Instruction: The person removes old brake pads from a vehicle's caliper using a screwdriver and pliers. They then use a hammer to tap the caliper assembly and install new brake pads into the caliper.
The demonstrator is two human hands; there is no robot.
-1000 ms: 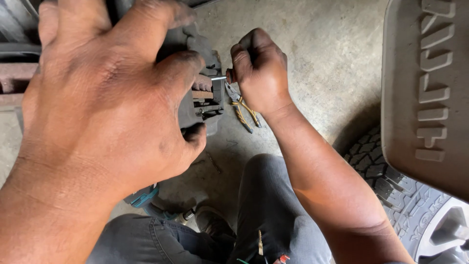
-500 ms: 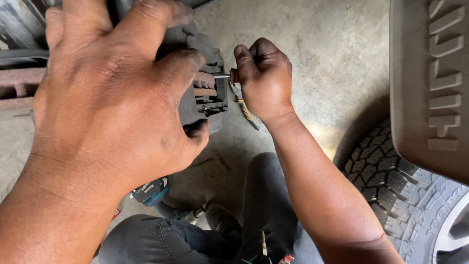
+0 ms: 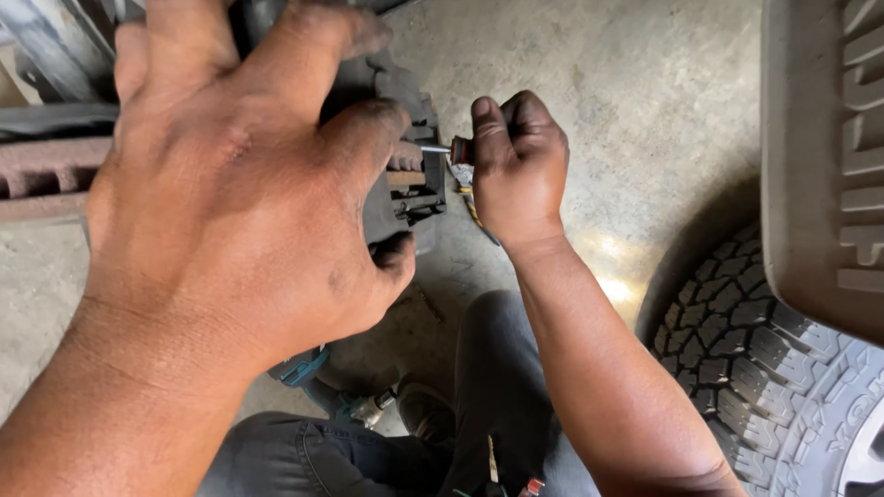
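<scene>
My left hand (image 3: 235, 175) fills the left of the head view, fingers wrapped over a dark metal brake caliper (image 3: 405, 138) beside a rusty disc (image 3: 46, 175). My right hand (image 3: 516, 170) is closed in a fist on a small tool handle (image 3: 460, 152) whose thin metal shaft points left into the caliper's side. Yellowish bits hang under the fist; I cannot tell what they are. Most of the caliper is hidden under my left hand.
A knobbly tyre (image 3: 764, 368) and a grey mud flap (image 3: 824, 156) stand at the right. The concrete floor (image 3: 626, 83) lies beyond. My legs in dark jeans (image 3: 479, 405) are below, with a teal tool (image 3: 304, 368) on the ground by them.
My right hand has closed in on the caliper's side, bringing the tool's shaft up to it. My left hand has kept its hold on the caliper.
</scene>
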